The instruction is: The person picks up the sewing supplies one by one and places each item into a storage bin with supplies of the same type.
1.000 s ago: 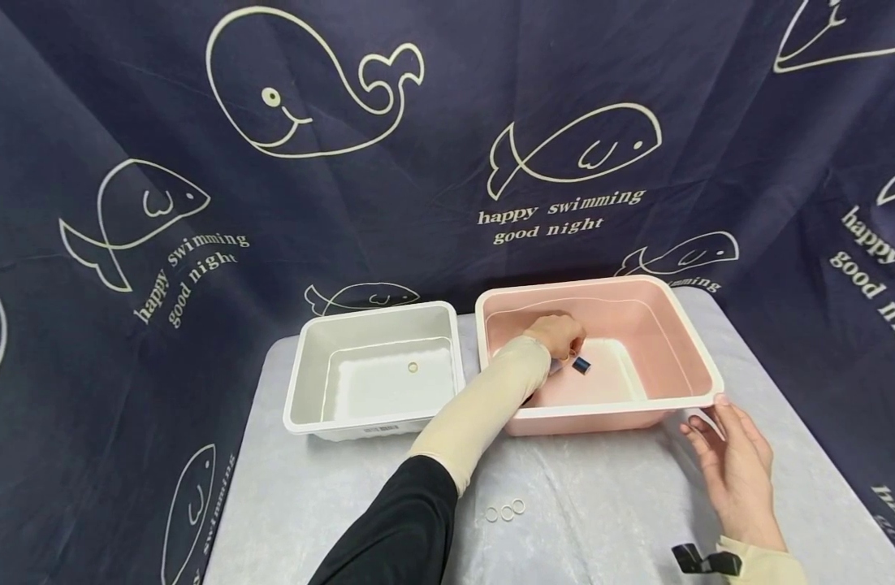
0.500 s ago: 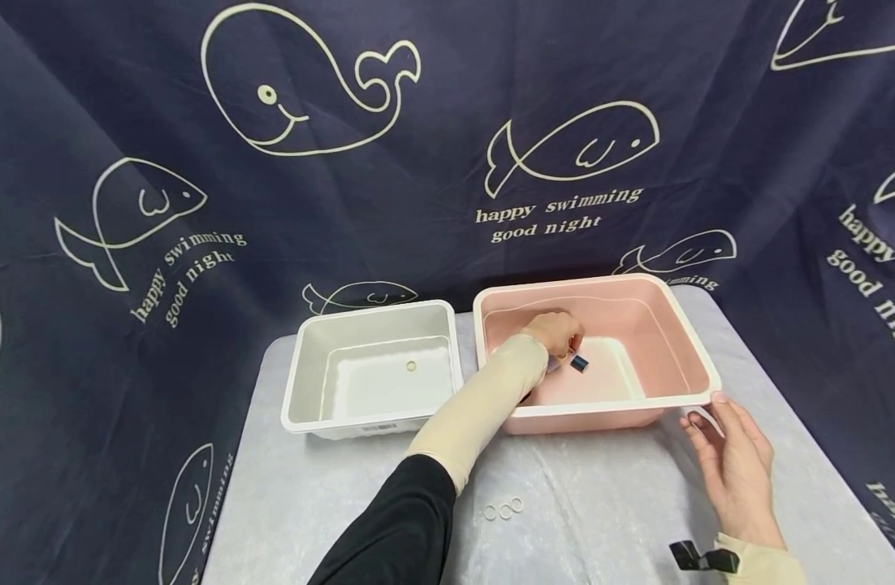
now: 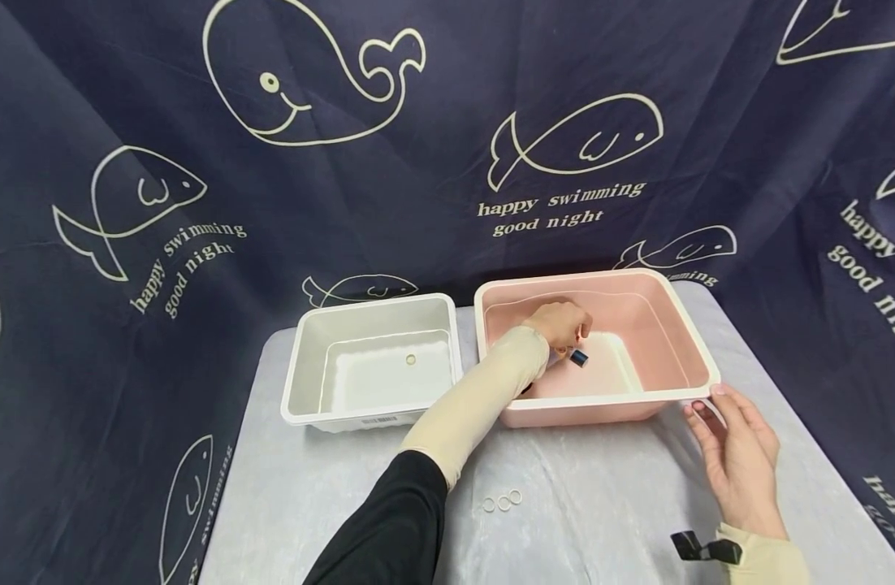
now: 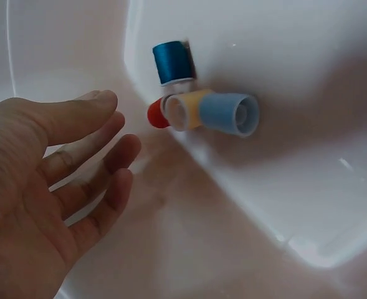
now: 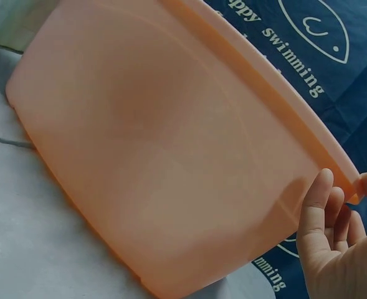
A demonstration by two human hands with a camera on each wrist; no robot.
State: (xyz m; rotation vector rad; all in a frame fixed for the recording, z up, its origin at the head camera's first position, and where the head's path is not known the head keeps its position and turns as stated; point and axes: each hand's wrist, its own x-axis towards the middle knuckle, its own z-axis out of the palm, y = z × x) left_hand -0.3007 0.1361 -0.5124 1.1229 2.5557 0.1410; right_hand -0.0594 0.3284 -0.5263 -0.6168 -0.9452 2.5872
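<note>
Inside the pink bin (image 3: 681, 333), my left hand (image 3: 560, 323) hovers by a small cluster of thread spools. The left wrist view shows its fingers loosely bent, apart from the spools and holding nothing. A dark blue spool (image 4: 172, 62), a red spool (image 4: 157, 115), a yellow spool (image 4: 195, 107) and a light blue spool (image 4: 230, 113) lie together on the bin floor. In the head view only the dark blue one shows well; the hand and sleeve cover most of the others. My right hand (image 3: 743, 463) pinches the bin's front right rim corner between thumb and fingers.
A white bin (image 3: 292, 382) stands left of the pink one, with a small pale ring (image 3: 411, 355) on its floor. Three similar rings (image 3: 503, 497) lie on the grey cloth-covered table (image 3: 586, 496) in front. A dark blue printed curtain (image 3: 447, 179) hangs behind.
The left hand has lifted slightly and shifted a little right, so a bit of red shows beneath its fingers. The right hand keeps its hold on the rim. The head view has tilted slightly.
</note>
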